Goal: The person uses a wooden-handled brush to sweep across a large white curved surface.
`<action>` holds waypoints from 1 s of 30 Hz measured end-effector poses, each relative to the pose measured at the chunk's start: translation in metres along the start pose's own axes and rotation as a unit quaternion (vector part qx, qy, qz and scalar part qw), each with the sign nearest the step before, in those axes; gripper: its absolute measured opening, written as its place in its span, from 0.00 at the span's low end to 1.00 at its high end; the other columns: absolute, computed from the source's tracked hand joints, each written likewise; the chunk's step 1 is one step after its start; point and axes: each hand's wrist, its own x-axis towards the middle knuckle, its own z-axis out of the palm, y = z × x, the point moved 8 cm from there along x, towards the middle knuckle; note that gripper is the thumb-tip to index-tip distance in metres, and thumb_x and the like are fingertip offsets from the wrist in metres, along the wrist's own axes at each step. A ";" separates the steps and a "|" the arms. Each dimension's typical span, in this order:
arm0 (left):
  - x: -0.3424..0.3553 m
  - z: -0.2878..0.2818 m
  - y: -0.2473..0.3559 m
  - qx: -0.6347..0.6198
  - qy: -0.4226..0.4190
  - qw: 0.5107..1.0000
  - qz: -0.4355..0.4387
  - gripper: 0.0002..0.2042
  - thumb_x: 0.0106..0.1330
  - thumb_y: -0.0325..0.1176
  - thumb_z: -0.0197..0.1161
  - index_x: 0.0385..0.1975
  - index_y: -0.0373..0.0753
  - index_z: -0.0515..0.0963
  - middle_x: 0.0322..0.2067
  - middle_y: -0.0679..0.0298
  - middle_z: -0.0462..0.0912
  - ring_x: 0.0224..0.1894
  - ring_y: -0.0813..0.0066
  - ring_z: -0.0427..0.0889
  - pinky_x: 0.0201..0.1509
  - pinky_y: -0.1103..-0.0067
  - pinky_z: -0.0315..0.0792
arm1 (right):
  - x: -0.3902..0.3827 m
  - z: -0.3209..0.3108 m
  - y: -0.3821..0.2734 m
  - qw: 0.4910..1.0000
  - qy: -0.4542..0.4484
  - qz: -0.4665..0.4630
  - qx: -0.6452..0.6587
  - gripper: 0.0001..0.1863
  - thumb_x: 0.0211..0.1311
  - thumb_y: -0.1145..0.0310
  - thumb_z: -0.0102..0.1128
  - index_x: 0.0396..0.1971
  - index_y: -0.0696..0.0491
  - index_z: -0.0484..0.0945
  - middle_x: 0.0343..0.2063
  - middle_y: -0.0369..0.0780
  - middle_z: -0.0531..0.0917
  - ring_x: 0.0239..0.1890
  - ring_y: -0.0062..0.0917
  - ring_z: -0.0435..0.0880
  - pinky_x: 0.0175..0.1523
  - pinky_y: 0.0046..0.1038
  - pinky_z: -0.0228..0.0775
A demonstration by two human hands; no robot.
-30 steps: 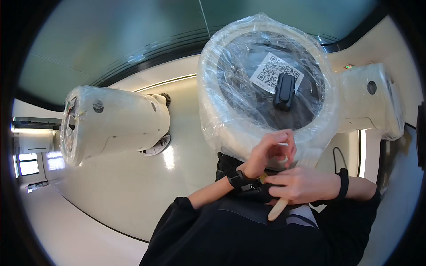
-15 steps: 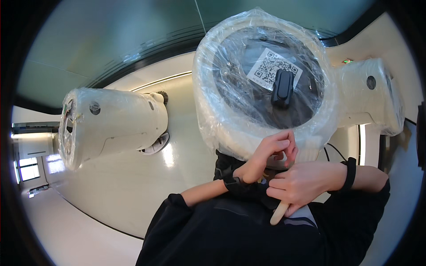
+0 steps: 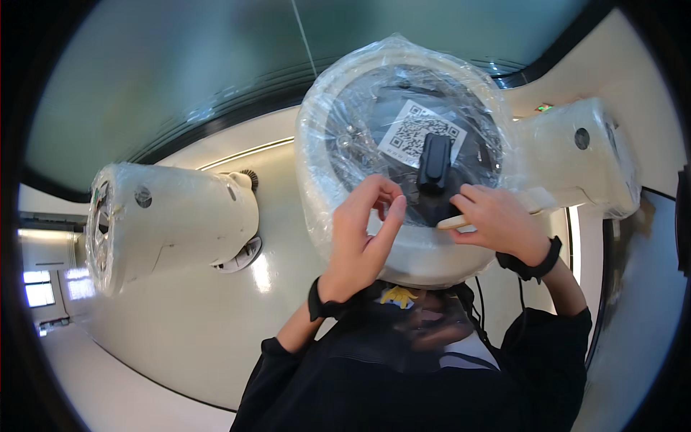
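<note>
My right hand (image 3: 497, 223) is closed round a flat brush with a wooden handle (image 3: 452, 222). The handle's rounded end sticks out to the left, past the fingertips. Its pale bristle end (image 3: 534, 199) shows beyond the knuckles. My left hand (image 3: 367, 237) is up with curled fingers and thumb apart, holding nothing that I can see. Both hands are over the near rim of a cream round machine (image 3: 410, 263) wrapped in clear plastic. On its dark top lie a white card with a square code (image 3: 417, 131) and a small black oblong device (image 3: 435, 164).
A similar wrapped cream machine (image 3: 173, 223) with a round side brush (image 3: 250, 178) stands at the left. Another wrapped one (image 3: 568, 155) is at the right. Behind them runs a greenish glass wall (image 3: 180, 72). Black cables (image 3: 481, 299) hang at the machine's near side.
Both hands have risen from near my body to above the machine's rim and moved apart. The brush has turned, its handle end now pointing left rather than down toward me.
</note>
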 end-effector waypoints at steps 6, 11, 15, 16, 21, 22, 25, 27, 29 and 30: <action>-0.002 0.015 0.070 0.278 -0.024 0.935 0.218 0.06 0.58 0.19 0.67 0.33 0.34 0.78 0.29 0.56 0.78 0.32 0.59 0.81 0.35 0.71 0.73 | 0.010 -0.033 0.008 0.994 0.056 0.012 0.088 0.21 0.59 0.56 0.72 0.41 0.58 0.82 0.26 0.42 0.79 0.32 0.36 0.84 0.37 0.32 0.74; -0.013 0.066 0.088 0.171 -0.157 0.956 0.179 0.17 0.58 0.27 0.72 0.46 0.32 0.79 0.43 0.55 0.82 0.39 0.63 0.83 0.44 0.75 0.77 | 0.025 -0.145 -0.005 0.906 0.310 0.005 0.290 0.11 0.66 0.66 0.64 0.34 0.61 0.83 0.19 0.37 0.76 0.24 0.24 0.78 0.31 0.25 0.68; -0.016 0.098 0.109 0.176 -0.174 0.912 0.328 0.23 0.58 0.33 0.76 0.52 0.32 0.79 0.51 0.53 0.77 0.48 0.57 0.83 0.51 0.70 0.79 | 0.028 -0.167 -0.012 0.821 0.405 0.020 0.402 0.12 0.70 0.72 0.55 0.30 0.62 0.82 0.19 0.32 0.75 0.23 0.12 0.72 0.30 0.19 0.63; -0.021 0.106 0.107 0.208 -0.204 0.883 0.368 0.22 0.59 0.32 0.75 0.51 0.32 0.79 0.51 0.53 0.77 0.48 0.57 0.83 0.51 0.70 0.79 | 0.032 -0.167 -0.017 0.831 0.381 0.016 0.404 0.12 0.71 0.71 0.54 0.30 0.62 0.82 0.19 0.31 0.76 0.22 0.11 0.71 0.29 0.18 0.63; -0.039 0.114 0.098 0.292 -0.258 0.786 0.480 0.18 0.61 0.30 0.72 0.50 0.32 0.80 0.48 0.52 0.81 0.48 0.59 0.84 0.50 0.71 0.81 | 0.043 -0.133 -0.023 0.835 0.328 -0.023 0.441 0.12 0.70 0.64 0.59 0.31 0.57 0.84 0.15 0.36 0.76 0.18 0.14 0.71 0.25 0.24 0.61; -0.048 0.116 0.096 0.336 -0.266 0.738 0.521 0.15 0.63 0.32 0.67 0.49 0.33 0.80 0.47 0.53 0.83 0.47 0.62 0.85 0.51 0.73 0.81 | 0.042 -0.127 -0.030 0.842 0.311 -0.017 0.440 0.12 0.69 0.63 0.60 0.31 0.56 0.84 0.14 0.36 0.74 0.18 0.15 0.71 0.25 0.25 0.60; -0.067 0.120 0.093 0.398 -0.269 0.650 0.589 0.15 0.65 0.35 0.62 0.47 0.34 0.79 0.48 0.53 0.83 0.48 0.64 0.85 0.53 0.72 0.80 | 0.040 -0.105 -0.042 0.827 0.228 0.002 0.514 0.12 0.69 0.65 0.60 0.31 0.57 0.84 0.13 0.39 0.74 0.17 0.18 0.70 0.25 0.27 0.61; -0.078 0.121 0.091 0.386 -0.253 0.643 0.611 0.13 0.64 0.34 0.59 0.45 0.38 0.78 0.45 0.58 0.83 0.45 0.67 0.84 0.51 0.75 0.79 | 0.028 -0.095 -0.053 0.818 0.244 0.016 0.520 0.10 0.67 0.68 0.60 0.29 0.58 0.82 0.13 0.41 0.74 0.15 0.27 0.68 0.26 0.29 0.63; -0.101 0.120 0.086 0.379 -0.278 0.573 0.671 0.17 0.60 0.34 0.58 0.49 0.39 0.74 0.44 0.62 0.79 0.44 0.71 0.82 0.51 0.74 0.77 | 0.018 -0.082 -0.075 0.869 0.185 -0.031 0.458 0.04 0.60 0.73 0.61 0.31 0.58 0.78 0.19 0.43 0.78 0.19 0.36 0.74 0.29 0.32 0.68; -0.113 0.119 0.081 0.395 -0.244 0.532 0.708 0.18 0.58 0.34 0.59 0.50 0.42 0.74 0.42 0.65 0.79 0.42 0.74 0.81 0.48 0.74 0.77 | 0.009 -0.075 -0.082 0.870 0.187 -0.031 0.455 0.04 0.60 0.73 0.61 0.31 0.58 0.78 0.19 0.43 0.78 0.19 0.36 0.74 0.29 0.32 0.68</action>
